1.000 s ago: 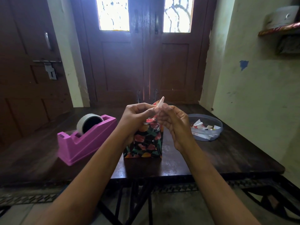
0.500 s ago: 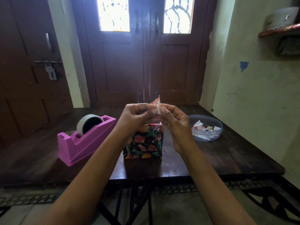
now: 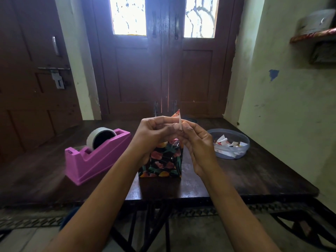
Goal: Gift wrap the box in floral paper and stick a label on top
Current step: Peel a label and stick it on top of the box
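A box wrapped in dark floral paper (image 3: 164, 160) stands upright on the dark wooden table (image 3: 254, 175), near its front edge. Just above the box, my left hand (image 3: 154, 131) and my right hand (image 3: 197, 140) meet fingertip to fingertip. Both pinch a small white label (image 3: 179, 119) that stands edge-on and nearly upright between them, with an orange-red printed corner showing behind it. The hands hide the top of the box.
A pink tape dispenser (image 3: 96, 157) with a roll of tape sits left of the box. At the right stands a round clear plastic tub (image 3: 229, 142) holding several more paper labels. Double doors close off the far side, a wall the right.
The label has turned from a rightward tilt to nearly upright between my fingertips. Both hands stay above the box, almost unmoved.
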